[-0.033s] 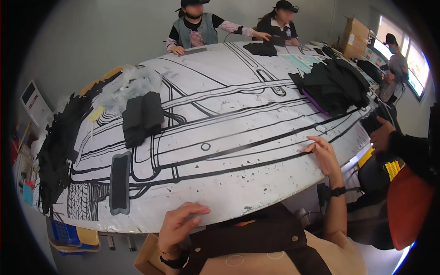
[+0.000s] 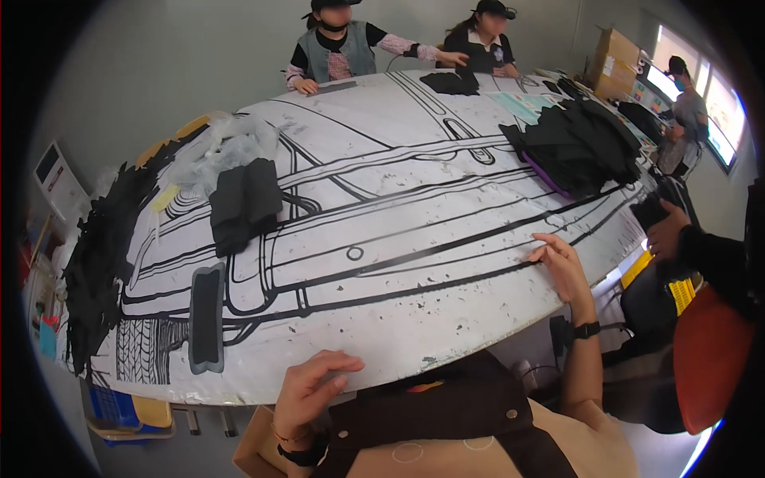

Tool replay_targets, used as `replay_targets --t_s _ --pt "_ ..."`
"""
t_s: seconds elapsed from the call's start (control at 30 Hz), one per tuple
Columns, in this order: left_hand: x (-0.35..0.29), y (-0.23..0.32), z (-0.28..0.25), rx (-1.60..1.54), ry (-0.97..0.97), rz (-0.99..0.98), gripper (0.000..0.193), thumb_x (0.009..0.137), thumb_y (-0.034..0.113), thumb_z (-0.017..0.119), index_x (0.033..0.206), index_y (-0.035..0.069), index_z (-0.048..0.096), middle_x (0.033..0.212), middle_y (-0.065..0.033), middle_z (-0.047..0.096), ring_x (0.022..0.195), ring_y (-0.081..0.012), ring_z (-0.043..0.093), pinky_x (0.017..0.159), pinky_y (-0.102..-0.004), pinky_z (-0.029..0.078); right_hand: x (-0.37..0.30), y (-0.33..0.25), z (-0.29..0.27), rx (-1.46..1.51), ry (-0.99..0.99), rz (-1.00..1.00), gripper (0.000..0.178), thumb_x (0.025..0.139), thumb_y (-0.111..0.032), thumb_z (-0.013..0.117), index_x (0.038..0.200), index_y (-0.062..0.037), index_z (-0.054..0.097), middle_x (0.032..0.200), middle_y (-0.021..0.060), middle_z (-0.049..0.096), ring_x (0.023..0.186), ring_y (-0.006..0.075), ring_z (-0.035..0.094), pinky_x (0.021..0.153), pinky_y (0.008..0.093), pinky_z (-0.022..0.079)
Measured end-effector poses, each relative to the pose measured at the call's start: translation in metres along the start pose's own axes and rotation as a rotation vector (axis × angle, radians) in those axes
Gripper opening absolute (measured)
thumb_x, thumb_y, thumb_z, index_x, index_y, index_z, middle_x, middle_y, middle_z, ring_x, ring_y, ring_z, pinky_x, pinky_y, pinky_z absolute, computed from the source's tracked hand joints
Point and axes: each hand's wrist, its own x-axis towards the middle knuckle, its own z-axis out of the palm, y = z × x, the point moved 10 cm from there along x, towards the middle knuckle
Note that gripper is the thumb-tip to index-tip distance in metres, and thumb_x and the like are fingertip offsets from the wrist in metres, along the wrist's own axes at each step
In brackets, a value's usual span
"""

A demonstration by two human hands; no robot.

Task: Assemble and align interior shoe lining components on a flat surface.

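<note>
At the near edge of the white-covered table (image 2: 398, 342), my left hand (image 2: 315, 384) is empty, its fingers apart. My right hand (image 2: 560, 269) hovers over or rests on the table's right part; its fingers are loosely bent and apart, with nothing in them. Left of my left hand lies a long dark pad with a grey border (image 2: 208, 319). Beyond that sit two folded black cloth bundles (image 2: 247, 205), side by side. A heap of black cloth pieces (image 2: 582, 147) with a purple edge lies beyond my right hand.
Black scraps (image 2: 100, 271) cover the left end, beside a clear plastic bag (image 2: 227, 151). Two people (image 2: 343, 56) sit across the table. At right, another person's hand (image 2: 668, 231) holds something black near a red chair back (image 2: 712, 358). A cardboard box (image 2: 613, 68) stands far right.
The view has shifted very slightly. Both my hands keep the same pose. The dark piece between the people across the table sits a little higher.
</note>
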Motion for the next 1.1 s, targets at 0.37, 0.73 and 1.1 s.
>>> replay_targets --t_s 0.37,0.73,1.1 --pt "0.011 0.009 0.012 0.15 -0.036 0.08 0.027 0.091 0.004 0.066 0.117 -0.002 0.071 0.112 -0.0143 0.076 0.11 -0.0315 0.068 0.108 -0.0444 0.046 -0.005 -0.014 0.003 -0.041 0.033 -0.027 0.039 0.104 -0.023 0.057 0.136 -0.0018 0.062 0.097 0.0056 0.07 0.104 0.0164 0.063 0.101 0.0328 0.044" --pt "0.007 0.029 0.028 0.271 -0.123 0.062 0.021 0.102 0.009 0.06 0.117 -0.003 0.07 0.117 -0.0152 0.072 0.11 -0.0276 0.066 0.103 -0.0382 0.046 -0.008 -0.021 0.019 -0.231 0.016 0.012 0.034 0.104 -0.016 0.057 0.133 -0.0024 0.066 0.098 0.0062 0.072 0.103 0.015 0.065 0.102 0.0305 0.046" --pt "0.006 0.021 0.022 0.218 -0.115 0.037 0.025 0.102 0.01 0.061 0.12 -0.005 0.069 0.116 -0.0169 0.072 0.113 -0.0295 0.065 0.109 -0.0419 0.043 -0.006 -0.022 0.024 -0.235 0.013 0.036 0.031 0.105 -0.016 0.055 0.132 -0.0101 0.069 0.098 0.0045 0.074 0.105 0.0149 0.064 0.103 0.0335 0.042"
